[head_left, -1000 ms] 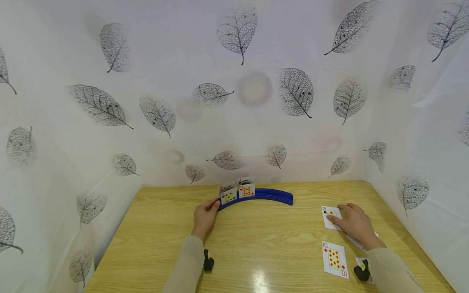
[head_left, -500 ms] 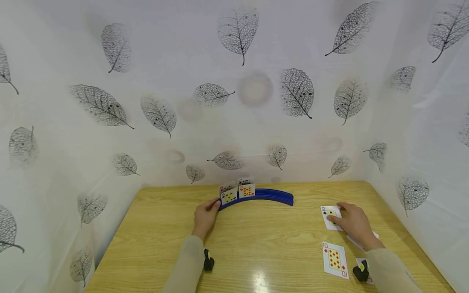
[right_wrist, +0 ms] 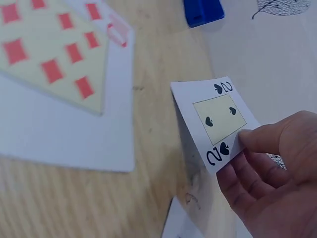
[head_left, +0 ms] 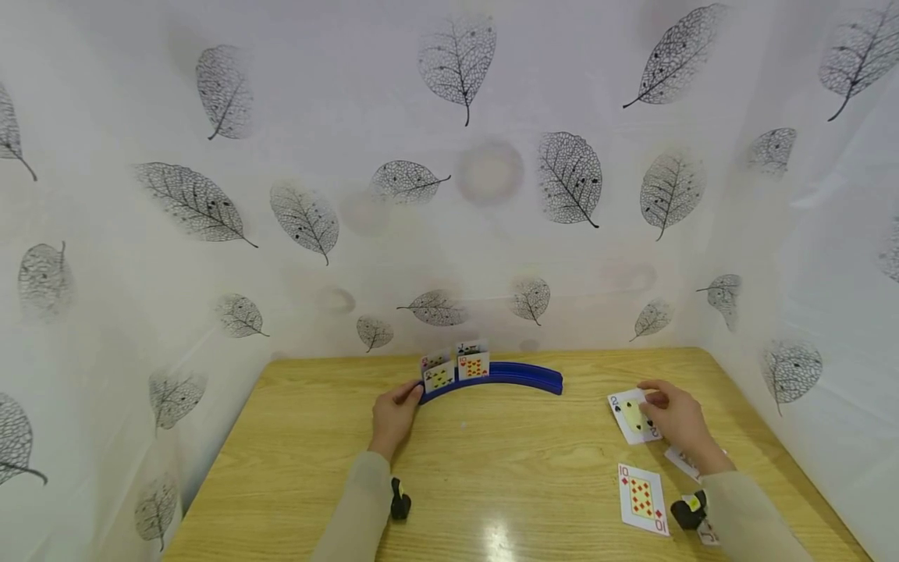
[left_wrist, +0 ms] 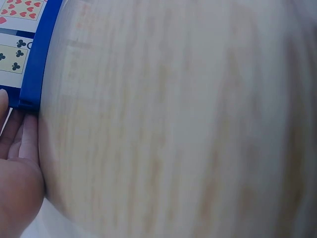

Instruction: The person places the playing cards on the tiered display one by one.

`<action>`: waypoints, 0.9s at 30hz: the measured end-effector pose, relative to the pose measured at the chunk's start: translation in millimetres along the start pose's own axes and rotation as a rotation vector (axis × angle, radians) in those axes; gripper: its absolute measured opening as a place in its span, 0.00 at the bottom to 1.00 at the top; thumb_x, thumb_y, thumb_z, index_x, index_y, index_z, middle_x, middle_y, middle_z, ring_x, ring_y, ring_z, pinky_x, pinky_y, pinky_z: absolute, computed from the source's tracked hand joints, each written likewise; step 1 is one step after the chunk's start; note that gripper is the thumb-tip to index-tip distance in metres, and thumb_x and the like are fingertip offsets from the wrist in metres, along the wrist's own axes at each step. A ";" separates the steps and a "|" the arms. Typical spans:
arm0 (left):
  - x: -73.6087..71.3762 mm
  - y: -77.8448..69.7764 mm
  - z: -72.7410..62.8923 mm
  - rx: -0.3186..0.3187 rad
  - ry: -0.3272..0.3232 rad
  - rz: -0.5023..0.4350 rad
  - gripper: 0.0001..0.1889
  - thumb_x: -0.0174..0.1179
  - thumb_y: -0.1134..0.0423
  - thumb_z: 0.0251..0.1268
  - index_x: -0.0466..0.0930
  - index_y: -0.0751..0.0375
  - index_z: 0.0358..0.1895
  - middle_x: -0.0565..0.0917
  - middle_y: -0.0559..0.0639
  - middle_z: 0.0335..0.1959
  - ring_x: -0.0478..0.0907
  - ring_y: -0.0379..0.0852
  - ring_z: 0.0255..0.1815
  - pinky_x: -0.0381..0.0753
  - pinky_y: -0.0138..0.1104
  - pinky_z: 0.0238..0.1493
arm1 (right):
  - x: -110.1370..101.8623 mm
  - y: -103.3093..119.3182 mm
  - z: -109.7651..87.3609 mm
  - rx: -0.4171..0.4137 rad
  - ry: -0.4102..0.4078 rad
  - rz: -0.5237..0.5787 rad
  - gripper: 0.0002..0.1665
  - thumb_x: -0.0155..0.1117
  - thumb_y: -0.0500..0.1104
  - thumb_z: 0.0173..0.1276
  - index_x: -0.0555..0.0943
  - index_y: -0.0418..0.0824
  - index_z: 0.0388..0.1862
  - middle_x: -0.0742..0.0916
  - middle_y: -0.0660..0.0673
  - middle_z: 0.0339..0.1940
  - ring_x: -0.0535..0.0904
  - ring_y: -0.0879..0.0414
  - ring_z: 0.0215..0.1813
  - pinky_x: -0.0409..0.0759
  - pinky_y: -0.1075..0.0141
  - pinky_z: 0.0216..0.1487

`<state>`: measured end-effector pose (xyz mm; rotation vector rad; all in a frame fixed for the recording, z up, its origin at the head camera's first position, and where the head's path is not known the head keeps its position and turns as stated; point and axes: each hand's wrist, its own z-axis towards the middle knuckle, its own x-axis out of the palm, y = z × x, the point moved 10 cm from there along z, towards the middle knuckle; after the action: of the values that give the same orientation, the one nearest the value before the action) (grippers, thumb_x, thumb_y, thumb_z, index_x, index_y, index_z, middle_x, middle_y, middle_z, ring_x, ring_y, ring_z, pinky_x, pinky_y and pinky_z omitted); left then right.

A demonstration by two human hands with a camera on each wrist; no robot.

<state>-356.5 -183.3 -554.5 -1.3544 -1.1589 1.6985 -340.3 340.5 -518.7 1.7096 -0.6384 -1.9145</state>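
My left hand [head_left: 392, 417] holds the left end of a blue curved card holder [head_left: 525, 375], thumb on one side and fingers on the other. Upright in the holder stand a clubs card [head_left: 438, 378] and a ten of hearts [head_left: 474, 367], each with another card behind it. Over at the right, my right hand [head_left: 677, 421] pinches a two of spades [right_wrist: 218, 116] between thumb and fingers. That card is tilted, its near edge raised off the wood in the right wrist view.
A ten of diamonds [head_left: 642, 499] lies face up nearer me. Two more cards lie partly hidden by the right wrist and forearm, one a red-marked card [head_left: 708, 532]. The wooden table [head_left: 520, 460] meets a leaf-print cloth [head_left: 492, 257] at the back and sides.
My right hand has drawn the two of spades slightly left and turned it, showing more of its face. My left hand and the holder stay put.
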 end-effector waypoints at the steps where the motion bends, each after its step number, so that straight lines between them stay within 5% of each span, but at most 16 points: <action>1: 0.0 -0.8 -0.3 0.007 0.000 0.001 0.17 0.64 0.55 0.78 0.88 0.59 0.61 0.87 0.59 0.63 0.81 0.62 0.69 0.76 0.56 0.74 | -1.6 2.0 0.5 -0.007 -0.010 0.000 0.23 0.64 0.35 0.75 0.78 0.30 0.66 0.86 0.25 0.51 0.85 0.33 0.53 0.88 0.47 0.48; 11: 0.3 0.0 -1.8 -0.005 0.005 0.002 0.17 0.64 0.55 0.78 0.88 0.59 0.61 0.87 0.59 0.63 0.80 0.62 0.69 0.76 0.56 0.74 | -5.4 22.3 8.9 -0.027 -0.005 0.093 0.23 0.62 0.38 0.79 0.76 0.26 0.68 0.86 0.26 0.54 0.84 0.34 0.56 0.77 0.82 0.41; 14: 0.6 0.6 -1.2 -0.005 0.005 0.001 0.17 0.64 0.55 0.78 0.88 0.58 0.61 0.87 0.59 0.63 0.80 0.62 0.69 0.76 0.56 0.74 | -5.3 30.8 10.8 -0.025 -0.004 0.126 0.23 0.62 0.39 0.80 0.77 0.23 0.66 0.86 0.24 0.56 0.85 0.36 0.56 0.81 0.81 0.42; 21: 0.4 0.5 -1.3 -0.004 0.002 -0.002 0.17 0.64 0.55 0.78 0.88 0.58 0.61 0.87 0.59 0.63 0.80 0.62 0.69 0.76 0.55 0.74 | -2.8 54.9 13.2 -0.030 -0.009 0.255 0.21 0.63 0.36 0.79 0.77 0.21 0.62 0.86 0.24 0.52 0.81 0.72 0.39 0.91 0.65 0.40; 27: 1.0 0.6 -0.4 -0.001 0.003 0.003 0.17 0.64 0.55 0.78 0.88 0.58 0.61 0.87 0.59 0.63 0.80 0.62 0.69 0.76 0.56 0.74 | 0.4 69.3 18.4 -0.066 -0.020 0.296 0.20 0.63 0.35 0.78 0.77 0.21 0.61 0.86 0.25 0.50 0.80 0.74 0.38 0.91 0.64 0.39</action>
<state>-356.4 -182.6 -555.5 -1.3596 -1.1574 1.6975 -355.1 287.4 -472.9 1.4654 -0.7797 -1.7261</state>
